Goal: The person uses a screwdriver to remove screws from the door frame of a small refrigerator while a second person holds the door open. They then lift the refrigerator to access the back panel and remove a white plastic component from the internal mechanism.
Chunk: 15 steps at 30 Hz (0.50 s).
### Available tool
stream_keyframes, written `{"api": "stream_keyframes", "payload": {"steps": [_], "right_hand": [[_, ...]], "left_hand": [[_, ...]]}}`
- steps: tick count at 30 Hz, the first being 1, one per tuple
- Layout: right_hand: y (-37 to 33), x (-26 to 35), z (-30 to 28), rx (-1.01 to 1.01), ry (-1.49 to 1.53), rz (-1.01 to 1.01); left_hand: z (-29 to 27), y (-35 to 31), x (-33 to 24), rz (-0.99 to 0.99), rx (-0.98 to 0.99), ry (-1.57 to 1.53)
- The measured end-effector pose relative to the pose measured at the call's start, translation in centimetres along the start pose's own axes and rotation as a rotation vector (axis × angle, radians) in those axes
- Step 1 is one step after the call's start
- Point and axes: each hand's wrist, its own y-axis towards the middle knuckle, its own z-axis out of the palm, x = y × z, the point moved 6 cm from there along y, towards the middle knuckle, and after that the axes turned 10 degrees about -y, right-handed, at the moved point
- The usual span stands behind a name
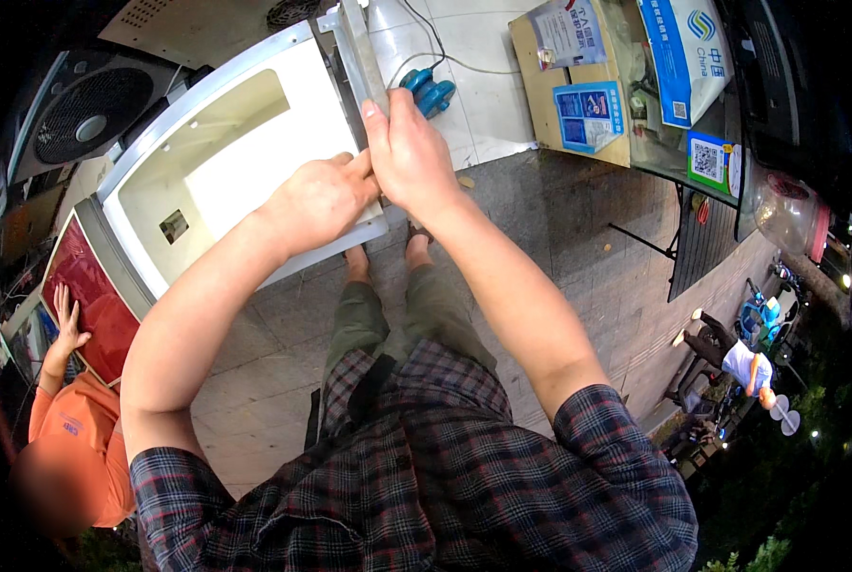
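Note:
A white box-shaped cabinet (316,100) with a large rectangular opening stands before me, to the left. Along its right end runs a long grey metal strip (359,48). My right hand (411,153) is wrapped around the near part of this strip, its thumb lying along the top. Close against it, my left hand (321,198) is closed at the cabinet's right edge, its fingertips meeting the right hand. What the left fingers pinch, if anything, is hidden.
A corded blue power tool (432,93) lies on pale tiles beyond my right hand. At the right stands a cardboard box (540,91) beside a glass case. On the left, a person in orange (82,439) rests a hand on a red panel (102,324). A fan unit (92,114) is behind.

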Motion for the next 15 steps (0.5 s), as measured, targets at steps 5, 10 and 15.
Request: {"api": "stream_keyframes", "payload": {"steps": [5,10,15], "right_hand": [[0.03,-0.17,-0.03,-0.007,0.008,0.013],[0.20,-0.33,-0.11,0.018,0.008,0.052],[0.04,-0.09,0.64,-0.019,0.026,0.030]], "left_hand": [[-0.33,0.10,-0.33,-0.045,-0.003,-0.012],[-0.16,0.21,-0.32,-0.050,-0.048,-0.011],[0.30,-0.03,0.04,-0.037,-0.016,0.000]]}}
